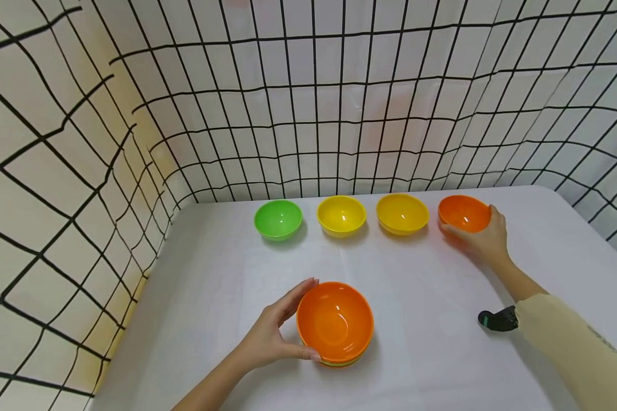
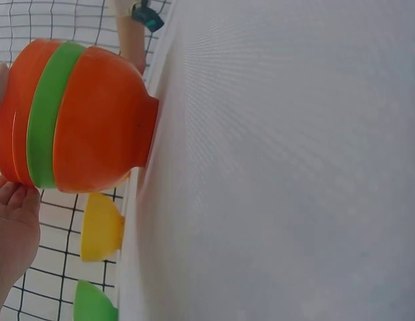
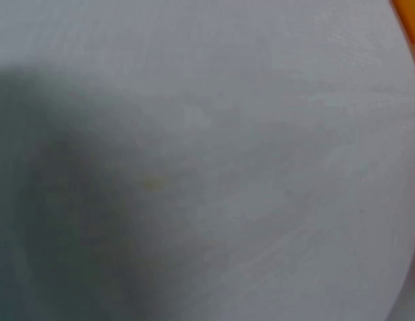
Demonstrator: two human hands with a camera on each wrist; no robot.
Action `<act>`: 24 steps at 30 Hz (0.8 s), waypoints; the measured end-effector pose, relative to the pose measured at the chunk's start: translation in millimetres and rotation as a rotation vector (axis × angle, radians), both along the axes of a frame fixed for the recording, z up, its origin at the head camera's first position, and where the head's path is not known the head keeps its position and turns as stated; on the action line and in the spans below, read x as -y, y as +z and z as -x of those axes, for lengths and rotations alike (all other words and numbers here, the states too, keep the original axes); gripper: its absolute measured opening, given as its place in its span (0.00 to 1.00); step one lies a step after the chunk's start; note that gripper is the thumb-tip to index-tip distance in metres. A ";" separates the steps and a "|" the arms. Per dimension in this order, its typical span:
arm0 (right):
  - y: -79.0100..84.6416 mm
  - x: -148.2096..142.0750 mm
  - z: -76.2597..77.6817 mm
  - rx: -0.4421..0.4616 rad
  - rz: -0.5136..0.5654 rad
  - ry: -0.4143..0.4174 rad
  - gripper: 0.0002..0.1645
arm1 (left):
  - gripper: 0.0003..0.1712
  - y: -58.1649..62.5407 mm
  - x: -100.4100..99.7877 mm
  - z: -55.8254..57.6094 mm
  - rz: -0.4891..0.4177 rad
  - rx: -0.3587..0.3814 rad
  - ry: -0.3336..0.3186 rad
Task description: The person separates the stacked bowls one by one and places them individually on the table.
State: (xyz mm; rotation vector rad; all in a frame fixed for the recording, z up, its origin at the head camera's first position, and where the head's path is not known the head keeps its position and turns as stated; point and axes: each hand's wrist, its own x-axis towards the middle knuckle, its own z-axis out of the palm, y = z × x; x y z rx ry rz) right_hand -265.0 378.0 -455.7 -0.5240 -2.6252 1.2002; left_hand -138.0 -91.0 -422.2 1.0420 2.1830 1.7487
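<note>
Right hand (image 1: pixel 482 235): the thumb lies along the near side of the orange bowl (image 1: pixel 464 212) and the fingers reach round its right side, so the bowl is grasped. The right wrist view does not show these fingers. Left hand (image 1: pixel 271 338): the thumb bears on the near rim of the bowl stack (image 1: pixel 335 322) and the fingers on its far-left side; the stack is grasped near its top.

The orange bowl is at the right end of a row along the far edge of the table (image 1: pixel 416 297), short of the far-right corner. Whether its base has left the surface cannot be told. The bowl stack stands upright, well in from the far and left edges, with orange uppermost and a green layer (image 2: pixel 48 120) between orange ones.

Leftward along the far edge, the row continues with the right yellow bowl (image 1: pixel 402 214), the left yellow bowl (image 1: pixel 341 216) and the green bowl (image 1: pixel 277 220), all apart.

Judged step: picking up the orange bowl for nesting, with the stack steadied. The next move likely calls for a level lift clear of the right yellow bowl, then alignment above the stack's top rim.
</note>
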 end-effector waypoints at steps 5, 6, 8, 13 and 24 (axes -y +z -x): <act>-2.2 0.2 -2.4 -0.018 0.007 0.008 0.71 | 0.57 0.3 0.0 -1.0 0.010 0.015 0.006; -2.4 0.3 -2.6 -0.021 0.007 0.010 0.71 | 0.57 0.5 0.0 -1.2 0.011 0.016 0.006; -1.8 0.2 -3.5 -0.031 0.004 0.014 0.71 | 0.57 0.9 -0.2 -1.3 0.011 0.014 0.007; 0.3 -1.5 -10.6 -0.099 -0.016 0.015 0.68 | 0.57 0.8 -0.8 -1.4 0.012 0.013 0.007; 21.1 33.3 -34.3 -0.423 0.018 0.014 0.56 | 0.57 0.7 -0.5 -1.2 0.012 0.014 0.005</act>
